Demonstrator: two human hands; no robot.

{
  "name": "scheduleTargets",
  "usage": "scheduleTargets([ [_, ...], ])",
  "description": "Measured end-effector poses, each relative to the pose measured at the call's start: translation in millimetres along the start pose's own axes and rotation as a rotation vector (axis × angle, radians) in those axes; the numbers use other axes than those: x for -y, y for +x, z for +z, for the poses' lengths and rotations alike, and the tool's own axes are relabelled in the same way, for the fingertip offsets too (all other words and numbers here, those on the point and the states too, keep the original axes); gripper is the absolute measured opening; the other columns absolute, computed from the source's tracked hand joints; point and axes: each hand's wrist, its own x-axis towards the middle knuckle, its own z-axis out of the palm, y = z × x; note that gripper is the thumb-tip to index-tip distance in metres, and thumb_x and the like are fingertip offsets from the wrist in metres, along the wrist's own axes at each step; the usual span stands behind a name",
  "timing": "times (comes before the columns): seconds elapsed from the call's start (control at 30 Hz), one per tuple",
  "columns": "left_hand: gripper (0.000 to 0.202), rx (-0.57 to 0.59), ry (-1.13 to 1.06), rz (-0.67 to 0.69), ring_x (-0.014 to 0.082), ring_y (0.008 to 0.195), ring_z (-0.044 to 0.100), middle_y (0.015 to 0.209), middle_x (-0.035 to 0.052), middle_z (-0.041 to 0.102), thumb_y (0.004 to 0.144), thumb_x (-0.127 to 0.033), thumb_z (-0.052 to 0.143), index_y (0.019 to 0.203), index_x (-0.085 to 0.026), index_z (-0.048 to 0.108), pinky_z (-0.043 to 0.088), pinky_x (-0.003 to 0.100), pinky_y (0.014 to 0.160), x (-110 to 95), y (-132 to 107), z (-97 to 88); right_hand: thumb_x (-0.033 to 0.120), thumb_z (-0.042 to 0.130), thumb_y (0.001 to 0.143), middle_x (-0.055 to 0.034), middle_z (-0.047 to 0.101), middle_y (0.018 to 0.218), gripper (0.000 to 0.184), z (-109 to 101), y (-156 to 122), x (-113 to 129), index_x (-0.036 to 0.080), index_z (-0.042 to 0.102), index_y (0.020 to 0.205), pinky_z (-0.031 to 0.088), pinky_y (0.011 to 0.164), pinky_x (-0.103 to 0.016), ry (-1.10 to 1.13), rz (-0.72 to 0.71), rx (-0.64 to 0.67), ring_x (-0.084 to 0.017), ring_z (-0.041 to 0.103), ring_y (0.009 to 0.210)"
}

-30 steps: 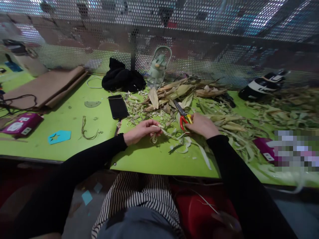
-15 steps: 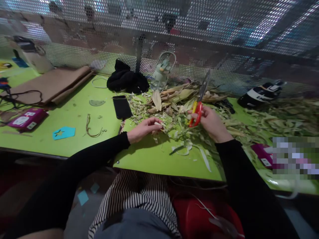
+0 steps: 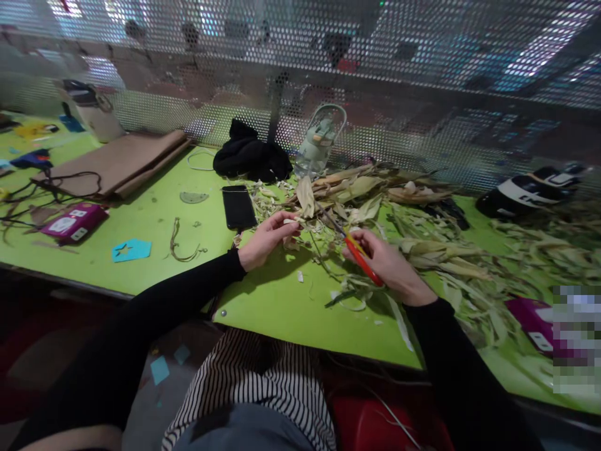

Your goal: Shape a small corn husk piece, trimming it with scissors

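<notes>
Between the thumb and fingers of my left hand (image 3: 269, 239) is a small pale piece of dried husk (image 3: 292, 221), partly covered by the fingertips. My right hand (image 3: 382, 263) is closed around scissors (image 3: 360, 254) with red and yellow handles. Their blades point up and left, toward the left hand. Beneath and behind both hands lies a heap of dried corn husks (image 3: 361, 188), with many loose shreds and strips around it. A dark green strip (image 3: 339, 298) and a long pale strip (image 3: 400, 324) rest near the table's front edge.
A black phone (image 3: 238, 207) lies left of the husks. Behind stand a black cloth (image 3: 251, 153), a pale green bottle (image 3: 315, 147) and a perforated metal screen (image 3: 399, 81). Right, a black bottle (image 3: 526, 191) lies tilted. Left are a purple power strip (image 3: 75, 223), a blue tag (image 3: 132, 250) and brown paper (image 3: 117, 160).
My right hand has lowered the scissors, turning the blades from pointing upward to pointing left toward the left hand. The left hand still pinches the husk piece. The view has shifted slightly left.
</notes>
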Motion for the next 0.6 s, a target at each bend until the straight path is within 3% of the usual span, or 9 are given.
scheduleTargets([
  [0.17,0.016,-0.094,0.013,0.075,0.0084,0.077,0.062,0.085,-0.0012,0.066,0.086,-0.022,0.071,0.096,-0.017,0.059,0.043,0.022,0.067,-1,5,-4.8,0.071,0.071,0.072,-0.0031,0.065,0.081,0.056,9,0,-20,0.023,0.059,0.097,0.049,0.065,-0.033,-0.031,0.003,0.105,-0.021,0.061,0.074],
  [0.6,0.012,0.026,0.221,0.081,0.0066,0.071,0.055,0.082,-0.0025,0.062,0.088,-0.016,0.066,0.098,-0.016,0.059,0.044,0.023,0.072,2,-4,1.7,0.073,0.068,0.074,-0.0034,0.066,0.079,0.054,9,-12,-14,0.023,0.060,0.092,0.046,0.061,-0.033,-0.074,-0.054,0.107,-0.019,0.058,0.066],
])
